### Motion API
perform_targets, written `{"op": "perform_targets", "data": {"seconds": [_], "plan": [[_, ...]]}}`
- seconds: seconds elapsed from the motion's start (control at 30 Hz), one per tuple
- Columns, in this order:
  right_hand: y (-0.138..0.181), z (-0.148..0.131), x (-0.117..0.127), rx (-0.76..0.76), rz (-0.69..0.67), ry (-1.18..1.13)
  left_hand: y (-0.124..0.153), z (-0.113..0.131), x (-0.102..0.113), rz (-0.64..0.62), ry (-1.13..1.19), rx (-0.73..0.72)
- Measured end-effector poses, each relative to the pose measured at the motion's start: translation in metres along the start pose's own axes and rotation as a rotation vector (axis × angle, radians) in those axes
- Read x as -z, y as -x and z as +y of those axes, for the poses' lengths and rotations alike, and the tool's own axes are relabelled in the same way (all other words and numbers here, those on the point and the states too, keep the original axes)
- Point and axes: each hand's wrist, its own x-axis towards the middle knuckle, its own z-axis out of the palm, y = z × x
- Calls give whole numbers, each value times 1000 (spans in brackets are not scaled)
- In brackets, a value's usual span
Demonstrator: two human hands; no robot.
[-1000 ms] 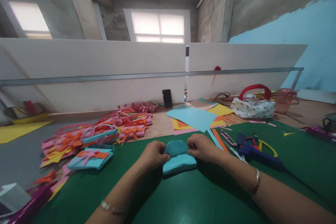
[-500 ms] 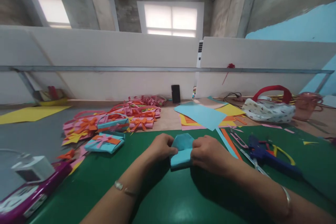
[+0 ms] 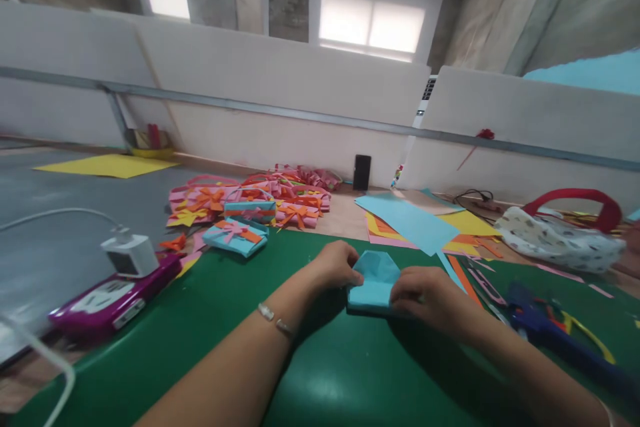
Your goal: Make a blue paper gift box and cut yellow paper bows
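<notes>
Folded blue paper (image 3: 373, 287) sits on the green mat (image 3: 320, 373), inward from its far edge, flap raised at the back. Left hand (image 3: 335, 265): thumb and fingers pinching the paper's left edge. Right hand (image 3: 430, 293): fingers curled against its right side; cannot tell whether they pinch. At the mat's far left edge: blue bag (image 3: 235, 237) with pink bow. On its right part: blue glue gun (image 3: 543, 327), blurred. Beyond its far edge: blue sheet (image 3: 410, 220), dark phone (image 3: 362, 172) standing upright.
</notes>
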Motion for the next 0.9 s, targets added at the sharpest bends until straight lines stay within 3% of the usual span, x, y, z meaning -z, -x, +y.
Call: {"op": "perform_targets", "data": {"seconds": [0.27,0.77,0.9], "plan": [[0,7,9,-164,32,-71,-1,-1,1,41,13,-19],[-3,-9,-6,15,42,-12,-6,-2,-4,78,-61,-20],[-4,-9,-7,12,75,21,-1,1,2,170,-47,-29]]}}
